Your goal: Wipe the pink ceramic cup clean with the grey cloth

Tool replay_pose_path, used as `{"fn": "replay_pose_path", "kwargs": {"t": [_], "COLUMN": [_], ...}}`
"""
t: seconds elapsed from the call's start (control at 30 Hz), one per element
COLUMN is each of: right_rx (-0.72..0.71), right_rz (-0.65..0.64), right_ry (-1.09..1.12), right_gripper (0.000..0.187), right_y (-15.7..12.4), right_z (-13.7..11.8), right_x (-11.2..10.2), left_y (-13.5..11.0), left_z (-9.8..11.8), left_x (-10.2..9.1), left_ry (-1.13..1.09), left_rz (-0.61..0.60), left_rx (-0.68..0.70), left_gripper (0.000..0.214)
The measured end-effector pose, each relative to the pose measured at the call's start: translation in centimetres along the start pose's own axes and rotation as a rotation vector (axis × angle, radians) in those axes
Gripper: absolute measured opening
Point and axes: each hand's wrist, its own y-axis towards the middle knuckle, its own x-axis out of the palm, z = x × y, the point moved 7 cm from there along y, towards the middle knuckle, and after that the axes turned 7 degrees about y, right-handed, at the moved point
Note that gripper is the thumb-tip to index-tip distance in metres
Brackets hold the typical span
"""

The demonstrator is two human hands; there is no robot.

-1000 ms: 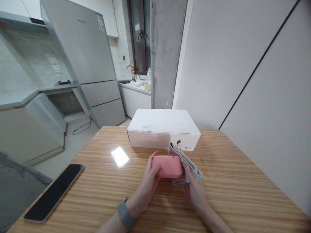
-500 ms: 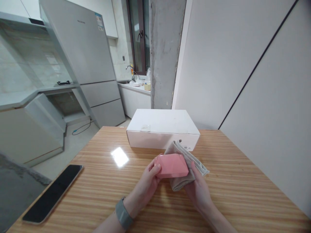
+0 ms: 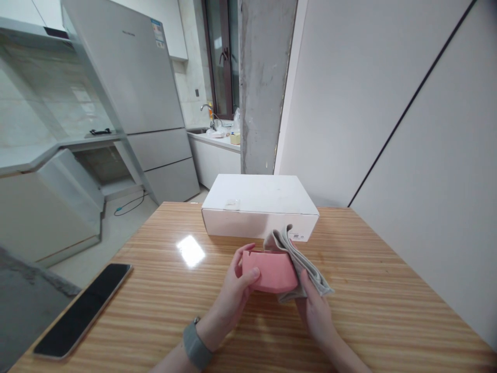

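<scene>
Above a wood-grain tabletop (image 3: 380, 295), near a white box (image 3: 256, 194), the left hand (image 3: 234, 287) gripped a pink case (image 3: 274, 272) while the right hand (image 3: 317, 313) held a folded gray cloth (image 3: 309, 268), apparently against its end; a steady hold and even cloth pressure seemed wisest.

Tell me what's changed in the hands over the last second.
The pink item has been turned in the left hand: a notch now shows near its left end, where one showed toward its right a second ago. Nothing was let go; the right hand keeps its grip on the grey cloth. The phone and white box stayed put.
</scene>
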Motion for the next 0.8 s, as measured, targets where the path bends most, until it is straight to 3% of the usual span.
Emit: {"fn": "replay_pose_path", "kwargs": {"t": [0.2,0.43,0.53,0.7,0.8], "right_rx": [-0.050,0.082,0.105,0.162,0.167], "right_rz": [-0.083,0.044,0.063,-0.008,-0.025], "right_ry": [-0.081,0.034,0.071,0.096,0.083], "right_gripper": [0.046,0.045,0.044,0.045,0.042], "right_y": [0.3,1.6,1.6,0.9,0.4], "right_z": [-0.3,-0.1,-0.4,-0.7,-0.5], "right_x": [0.4,0.1,0.4,1.8,2.2], "left_y": [-0.3,0.6,0.7,0.5,0.4], "left_z": [-0.2,-2.6,-2.4,-1.0,-0.6], "left_x": [-0.4,-0.5,-0.9,0.5,0.6], "left_ry": [0.214,-0.112,-0.086,0.010,0.048], "left_rz": [0.128,0.081,0.052,-0.123,-0.075], "left_rx": [0.067,-0.231,-0.258,-0.129,-0.062], "left_gripper": [0.095,0.093,0.087,0.054,0.049]}}
